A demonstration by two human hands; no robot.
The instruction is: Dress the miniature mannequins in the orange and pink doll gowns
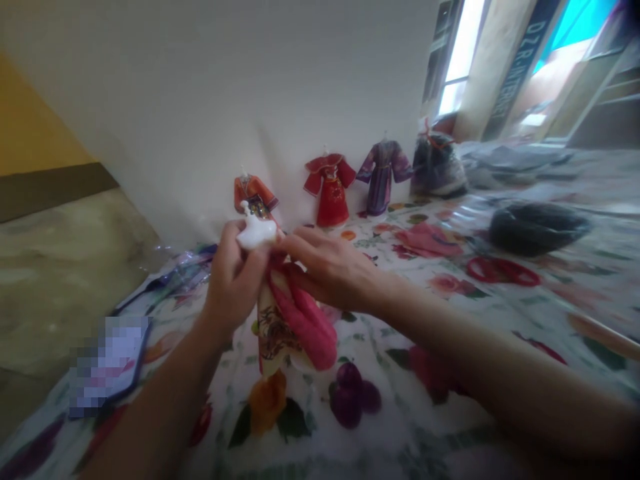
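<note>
A small white dress-form figure (257, 231) is held upright by my left hand (233, 277), whose fingers are wrapped around its torso. A doll-size skirt (277, 327), cream with a dark pattern, hangs below the bare white chest, with bright pink fabric (313, 327) on its right side. My right hand (335, 267) is closed at the waist, fingertips pinching the top of the pink fabric beside the left thumb. The exact edge between the fingertips is hidden. Just behind the figure stands a miniature orange robe (257, 190).
A miniature red dress (330, 190) and a purple robe (384, 177) stand against the white wall (275, 80). On the flowered tablecloth (400, 427) are a dark bundle (537, 227) and a red loop-shaped item (503, 271) at right, and a pixelated phone-like object (110, 367) at left.
</note>
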